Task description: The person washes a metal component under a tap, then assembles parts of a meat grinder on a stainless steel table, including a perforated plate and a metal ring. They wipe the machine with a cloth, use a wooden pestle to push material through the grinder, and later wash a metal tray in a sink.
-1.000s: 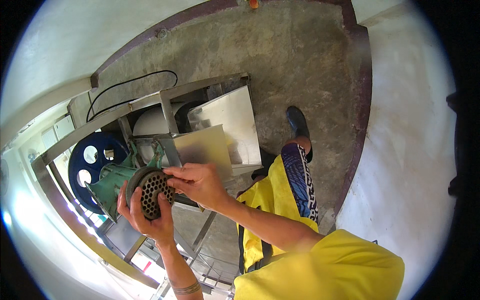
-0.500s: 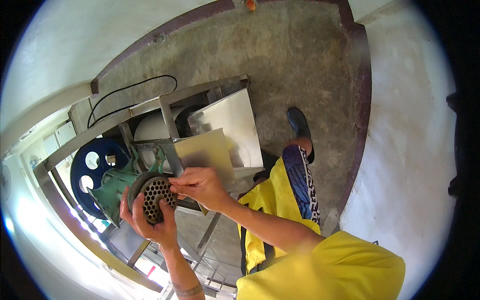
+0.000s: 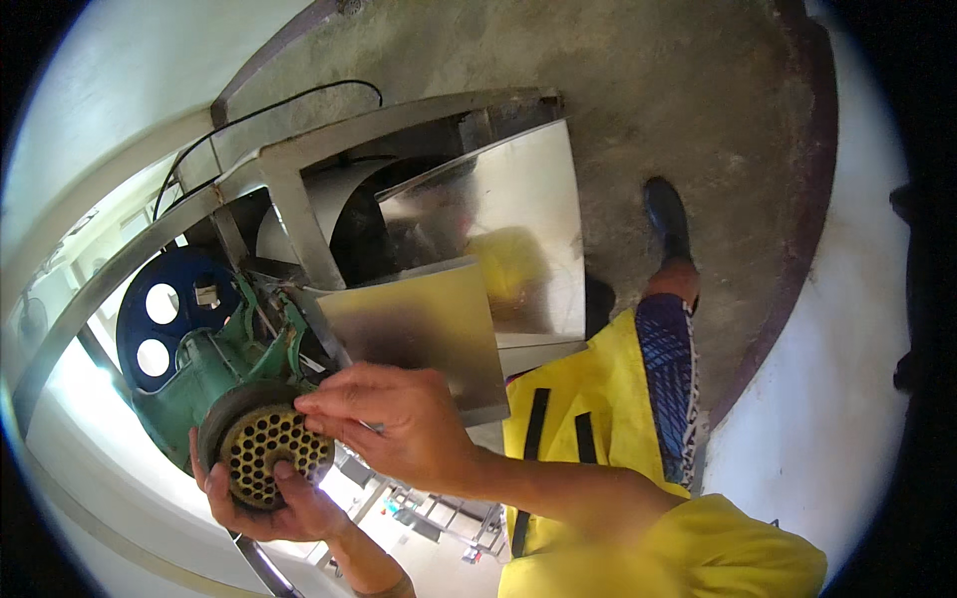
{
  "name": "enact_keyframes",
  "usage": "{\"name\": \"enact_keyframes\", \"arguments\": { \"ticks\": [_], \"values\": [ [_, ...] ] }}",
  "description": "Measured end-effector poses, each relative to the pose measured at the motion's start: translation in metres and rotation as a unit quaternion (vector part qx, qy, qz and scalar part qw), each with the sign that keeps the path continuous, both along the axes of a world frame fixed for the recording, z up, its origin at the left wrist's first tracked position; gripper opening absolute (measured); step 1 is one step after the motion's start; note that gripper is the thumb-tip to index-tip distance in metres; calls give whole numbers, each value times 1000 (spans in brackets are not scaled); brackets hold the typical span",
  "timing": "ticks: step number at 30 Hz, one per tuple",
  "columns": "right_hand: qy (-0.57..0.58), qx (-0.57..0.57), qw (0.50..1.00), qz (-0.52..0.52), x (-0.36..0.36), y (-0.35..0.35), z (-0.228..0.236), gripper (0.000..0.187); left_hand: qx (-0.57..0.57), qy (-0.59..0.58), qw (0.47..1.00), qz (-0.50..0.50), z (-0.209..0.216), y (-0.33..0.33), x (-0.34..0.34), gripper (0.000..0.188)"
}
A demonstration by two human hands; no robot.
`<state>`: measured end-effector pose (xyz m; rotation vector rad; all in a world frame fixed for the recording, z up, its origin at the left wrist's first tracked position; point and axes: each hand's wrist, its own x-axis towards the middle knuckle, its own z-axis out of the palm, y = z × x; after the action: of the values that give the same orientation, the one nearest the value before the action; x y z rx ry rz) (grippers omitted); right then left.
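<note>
A round grinder plate, full of holes, sits at the mouth of a green meat grinder, inside a dark ring. My left hand cups the ring and plate from below, its thumb pressed on the middle of the plate and its fingers wrapped round the left side. My right hand pinches at the plate's upper right edge with thumb and forefinger together. What lies between those fingertips, if anything, is too small to tell.
Behind the grinder stands a blue wheel with round cut-outs. A metal frame carries shiny sheet panels to the right, and a black cable loops along it. My yellow apron hangs close to the panels.
My view has shifted closer to the grinder, which now appears lower and further left. Both hands stay at the plate, the left thumb on its face and the right fingertips at its edge.
</note>
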<state>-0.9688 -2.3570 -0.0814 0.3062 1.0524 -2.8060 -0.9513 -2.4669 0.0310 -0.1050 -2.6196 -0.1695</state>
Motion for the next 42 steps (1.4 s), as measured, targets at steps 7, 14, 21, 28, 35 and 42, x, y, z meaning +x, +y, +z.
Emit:
{"name": "enact_keyframes", "arguments": {
  "ticks": [7,14,21,28,35,42],
  "values": [
    [-55,-63,996,17,10,0,3,21,-59,-8,998,28,1,3,5,52],
    [-34,-77,996,11,12,-3,-1,22,25,39,999,20,-4,4,3,63],
    [0,-114,987,117,24,-2,12,23,12,34,999,13,-7,6,2,56],
    [-41,24,999,-23,18,10,22,31,-31,-21,999,-7,-1,10,-6,51],
    [138,193,969,-65,-19,-32,35,43,258,-68,962,-49,5,-11,12,86],
    [77,320,939,-97,-10,-70,61,40,346,-159,916,128,20,-38,179,41]
  ]
}}
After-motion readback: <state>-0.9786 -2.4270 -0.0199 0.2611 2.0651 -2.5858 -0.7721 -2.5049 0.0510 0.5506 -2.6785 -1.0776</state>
